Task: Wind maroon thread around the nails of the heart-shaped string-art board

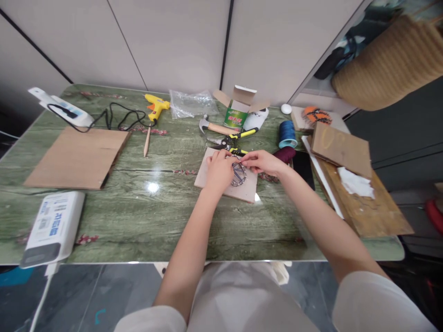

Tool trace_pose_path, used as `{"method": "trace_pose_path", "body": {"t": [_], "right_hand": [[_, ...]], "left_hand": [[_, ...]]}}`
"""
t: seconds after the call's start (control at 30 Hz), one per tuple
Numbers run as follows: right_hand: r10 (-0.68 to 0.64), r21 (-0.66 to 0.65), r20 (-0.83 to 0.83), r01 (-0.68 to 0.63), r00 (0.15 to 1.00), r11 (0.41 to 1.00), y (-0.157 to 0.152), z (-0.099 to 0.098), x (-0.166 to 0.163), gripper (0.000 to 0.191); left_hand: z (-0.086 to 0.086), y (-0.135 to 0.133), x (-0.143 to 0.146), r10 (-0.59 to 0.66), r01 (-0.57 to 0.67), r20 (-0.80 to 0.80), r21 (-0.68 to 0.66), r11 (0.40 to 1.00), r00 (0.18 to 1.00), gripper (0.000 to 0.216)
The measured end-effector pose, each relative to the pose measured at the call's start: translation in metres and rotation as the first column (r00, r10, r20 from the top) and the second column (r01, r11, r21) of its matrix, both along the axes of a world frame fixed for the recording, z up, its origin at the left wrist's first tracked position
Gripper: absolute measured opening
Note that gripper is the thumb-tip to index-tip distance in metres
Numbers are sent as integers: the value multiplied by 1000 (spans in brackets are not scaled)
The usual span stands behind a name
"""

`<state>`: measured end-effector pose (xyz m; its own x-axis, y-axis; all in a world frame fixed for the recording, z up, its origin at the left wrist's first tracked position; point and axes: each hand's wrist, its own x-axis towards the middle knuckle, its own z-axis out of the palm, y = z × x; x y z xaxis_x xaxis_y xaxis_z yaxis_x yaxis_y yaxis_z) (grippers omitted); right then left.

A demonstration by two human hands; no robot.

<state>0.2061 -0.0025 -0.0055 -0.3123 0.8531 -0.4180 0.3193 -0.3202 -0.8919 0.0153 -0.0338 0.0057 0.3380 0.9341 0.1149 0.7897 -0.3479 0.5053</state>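
Note:
A pale square board [247,195] lies on the table in front of me, with a ring of nails wound with dark thread [238,175] on it. Resting on the board's left part, my left hand [220,169] has its fingers laid out beside the ring. My right hand [263,163] comes in from the right, thumb and forefinger pinched at the ring's upper edge on the thread; the strand between them is too thin to make out clearly. Just beyond the board lie yellow-and-black pliers [224,144] and a hammer [218,128]. A maroon thread spool [284,154] sits beyond my right wrist.
A blue thread spool [287,133], an opened green box [236,115] and a plastic bag [192,104] stand toward the back. Left are a yellow glue gun [158,107], a wooden stick [147,141], cardboard [76,157] and a white power bank [55,223]. Wooden boards [374,212] lie right.

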Motion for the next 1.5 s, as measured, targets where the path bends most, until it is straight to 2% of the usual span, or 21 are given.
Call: {"method": "trace_pose_path", "body": {"t": [0.37,0.77,1.1,1.27,1.5], "right_hand": [[-14,40,-2,14,1000,999,-3,0,-4,22],[-50,59,35,48,998,997,-5,-5,-4,21],[-8,126,83,-2,996,992,-8,1,-10,13],[30,177,220,-70,975,982,-9,5,-14,7],[-4,266,521,-159,854,951,-12,11,-12,11]], "left_hand": [[3,-2,1,-15,17,-105,19,1000,994,35],[4,-3,2,-46,55,-156,51,997,987,35],[3,-3,3,-45,53,-149,55,997,988,35],[4,-3,2,-24,29,-134,35,999,991,35],[6,-3,2,2,3,-110,48,999,994,36]]}}
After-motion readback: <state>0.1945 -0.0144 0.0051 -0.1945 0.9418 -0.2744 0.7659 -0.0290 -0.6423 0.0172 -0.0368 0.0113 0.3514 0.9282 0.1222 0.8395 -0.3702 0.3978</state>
